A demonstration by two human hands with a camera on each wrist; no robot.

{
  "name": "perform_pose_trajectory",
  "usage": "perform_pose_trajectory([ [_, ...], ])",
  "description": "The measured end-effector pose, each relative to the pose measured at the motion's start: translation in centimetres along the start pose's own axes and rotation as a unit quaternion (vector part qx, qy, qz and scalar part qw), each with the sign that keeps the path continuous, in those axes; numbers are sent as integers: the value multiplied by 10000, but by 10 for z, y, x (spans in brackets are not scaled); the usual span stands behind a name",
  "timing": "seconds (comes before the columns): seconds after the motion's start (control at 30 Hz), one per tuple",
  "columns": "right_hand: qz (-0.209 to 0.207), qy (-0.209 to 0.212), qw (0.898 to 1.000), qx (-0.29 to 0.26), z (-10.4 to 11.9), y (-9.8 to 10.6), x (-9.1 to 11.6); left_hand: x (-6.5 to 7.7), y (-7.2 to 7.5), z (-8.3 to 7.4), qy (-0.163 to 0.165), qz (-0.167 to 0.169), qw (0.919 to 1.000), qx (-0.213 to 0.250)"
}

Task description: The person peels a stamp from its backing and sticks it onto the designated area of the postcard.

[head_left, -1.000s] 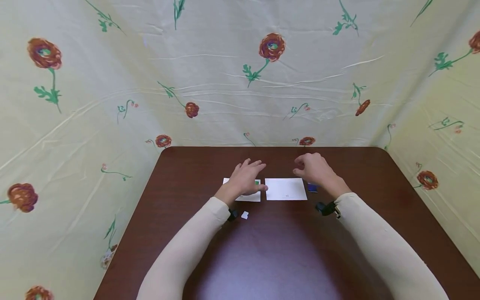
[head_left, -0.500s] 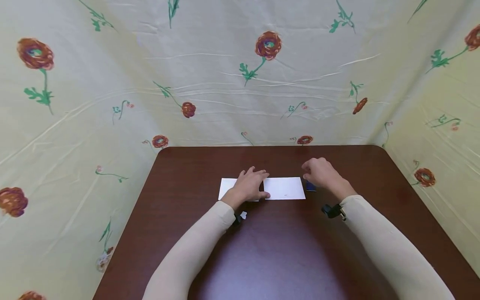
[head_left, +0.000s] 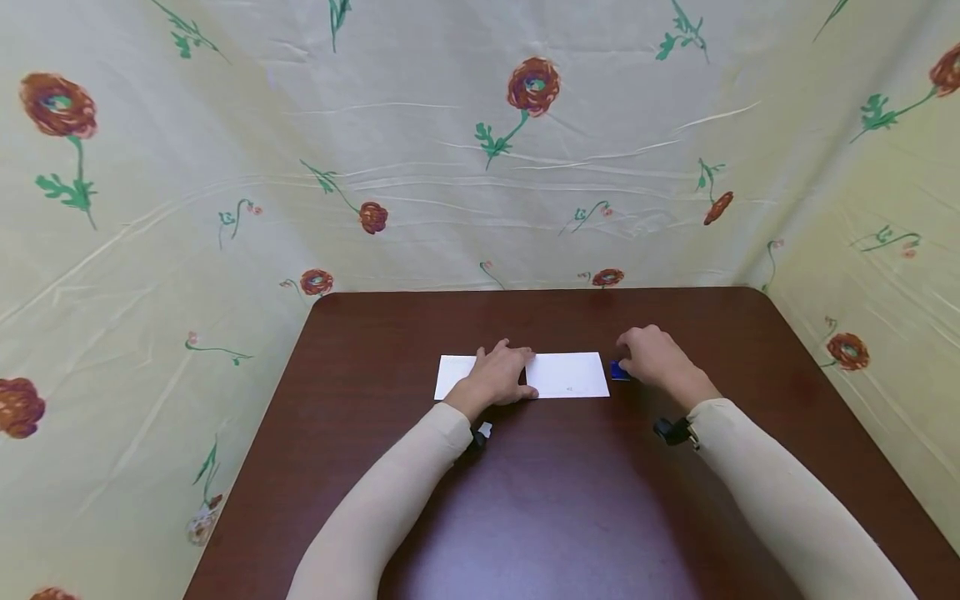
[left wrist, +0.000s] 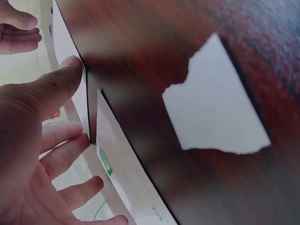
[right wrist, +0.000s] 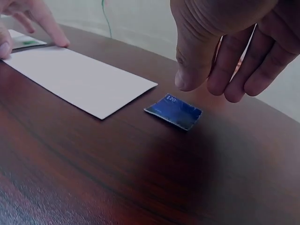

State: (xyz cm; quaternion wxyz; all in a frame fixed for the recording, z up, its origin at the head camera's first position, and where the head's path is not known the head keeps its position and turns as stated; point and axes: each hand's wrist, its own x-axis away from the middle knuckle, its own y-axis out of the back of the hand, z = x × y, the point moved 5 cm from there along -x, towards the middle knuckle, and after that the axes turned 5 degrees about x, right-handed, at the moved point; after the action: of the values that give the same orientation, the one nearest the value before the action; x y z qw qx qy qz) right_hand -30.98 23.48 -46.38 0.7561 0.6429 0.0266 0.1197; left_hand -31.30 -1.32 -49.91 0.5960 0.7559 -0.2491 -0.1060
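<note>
one envelope [left wrist: 125, 173] looks finished, green-stamped; the plain envelope [head_left: 567, 375], touched by the left hand [head_left: 495, 377], fingers spread, looks unstamped; its likely blue stamp [right wrist: 175, 112] lies on the worktop [head_left: 570, 500] near the right hand [head_left: 660, 358], fingers bent, empty

On the table [head_left: 540, 508], the stamp [right wrist: 174, 112] lies right of two side-by-side cards [head_left: 567, 375].

The right grip [head_left: 660, 358] has lowered — nearer the blue stamp [right wrist: 174, 113].
</note>
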Motion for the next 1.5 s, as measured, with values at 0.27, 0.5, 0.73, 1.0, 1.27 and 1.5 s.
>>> perform_pose_trajectory([
  [0.27,75,132,9998,119,-3,-9,-1,0,-1,1,19,25,10000,-63],
  [0.5,121,243,9995,130,-1,-18,0,1,-1,1,12,110,9998,-138],
  [0.73,102,108,9999,77,-4,-20,-2,2,1,1,16,147,9998,-154],
  [1.0,15,43,10000,-48,-8,-20,-2,2,0,1,20,175,9998,-100],
  [1.27,-97,65,9998,-179,-10,-18,1,2,2,1,-36,156,9998,-118],
  [1.5,-43,210,9993,-301,-7,-12,2,3,2,0,-33,188,9997,-142],
])
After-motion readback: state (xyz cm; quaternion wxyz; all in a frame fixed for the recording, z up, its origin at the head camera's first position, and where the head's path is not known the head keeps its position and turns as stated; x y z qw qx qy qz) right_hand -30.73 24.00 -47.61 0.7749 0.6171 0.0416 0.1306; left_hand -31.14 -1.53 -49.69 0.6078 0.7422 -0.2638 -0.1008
